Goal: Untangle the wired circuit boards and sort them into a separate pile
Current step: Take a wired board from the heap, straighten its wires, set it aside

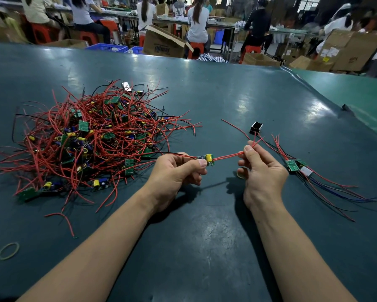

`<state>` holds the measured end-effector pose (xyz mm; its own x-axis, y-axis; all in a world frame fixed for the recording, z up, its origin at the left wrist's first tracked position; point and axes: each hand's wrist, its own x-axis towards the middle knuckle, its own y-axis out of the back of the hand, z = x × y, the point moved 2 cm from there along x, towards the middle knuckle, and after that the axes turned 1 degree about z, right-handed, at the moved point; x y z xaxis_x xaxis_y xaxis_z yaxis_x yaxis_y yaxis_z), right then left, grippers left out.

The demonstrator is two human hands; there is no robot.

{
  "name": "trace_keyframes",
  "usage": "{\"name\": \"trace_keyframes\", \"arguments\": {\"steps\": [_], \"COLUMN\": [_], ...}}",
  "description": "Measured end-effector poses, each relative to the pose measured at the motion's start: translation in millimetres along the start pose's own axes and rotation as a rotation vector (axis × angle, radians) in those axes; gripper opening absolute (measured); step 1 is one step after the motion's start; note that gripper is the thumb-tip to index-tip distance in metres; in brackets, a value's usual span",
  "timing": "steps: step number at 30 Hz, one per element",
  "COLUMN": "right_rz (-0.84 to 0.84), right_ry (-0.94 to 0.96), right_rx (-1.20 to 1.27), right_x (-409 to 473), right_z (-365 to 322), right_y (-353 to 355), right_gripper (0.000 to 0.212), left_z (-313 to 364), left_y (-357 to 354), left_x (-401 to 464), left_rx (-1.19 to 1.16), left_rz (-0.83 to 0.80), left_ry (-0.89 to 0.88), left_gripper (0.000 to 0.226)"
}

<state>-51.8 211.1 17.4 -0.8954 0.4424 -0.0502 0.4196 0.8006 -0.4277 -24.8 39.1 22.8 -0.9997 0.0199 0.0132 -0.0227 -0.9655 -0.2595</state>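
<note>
The left hand pinches a circuit board above the worktop; the right hand grips its red wires.

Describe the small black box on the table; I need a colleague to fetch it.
On the dark green table, look right of the big tangled pile of red-wired boards, just beyond the right hand. The black box stands alone there, the only wireless blocky thing, unlike the sorted boards nearby.

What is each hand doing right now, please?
Left hand: pinches the circuit board at its edge.
Right hand: pinches the board's red wires.
</note>
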Motion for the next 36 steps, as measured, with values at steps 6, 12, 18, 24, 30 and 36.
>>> {"name": "trace_keyframes", "arguments": {"steps": [6, 12, 18, 24, 30, 36], "right_rz": [-0.048, 0.009, 0.070, 0.060, 0.110, 0.094], "right_ry": [-0.030, 0.077, 0.190, 0.225, 0.276, 0.272], "right_rx": [0.091, 0.054, -0.067, -0.080, -0.172, -0.160], "right_x": [2.3, 3.3, 3.7, 5.6, 5.7, 6.3], "right_z": [-1.9, -3.1, -2.9, -5.5, -6.9, -8.7], "right_y": [-1.7, 1.6, 5.0, 7.9, 11.2, 12.0], "right_gripper": [0.011, 0.019, 0.021, 0.018, 0.025, 0.015], "left_z": [0.1, -0.6, -0.7, 0.0, -1.4, -2.3], "left_y": [0.2, -0.7, -0.8, -0.5, -0.2, 0.7], "left_x": [0.6, 0.3, 0.0, -0.5, -0.3, 0.7], "left_rx": [0.000, 0.009, 0.033, 0.017, 0.045, 0.040], "left_rz": [-0.034, -0.046, -0.060, -0.048, -0.059, -0.059], "left_ry": [0.029, 0.033, 0.046, 0.041, 0.036, 0.027], "left_gripper": [0.009, 0.017, 0.022, 0.021, 0.022, 0.025]}}
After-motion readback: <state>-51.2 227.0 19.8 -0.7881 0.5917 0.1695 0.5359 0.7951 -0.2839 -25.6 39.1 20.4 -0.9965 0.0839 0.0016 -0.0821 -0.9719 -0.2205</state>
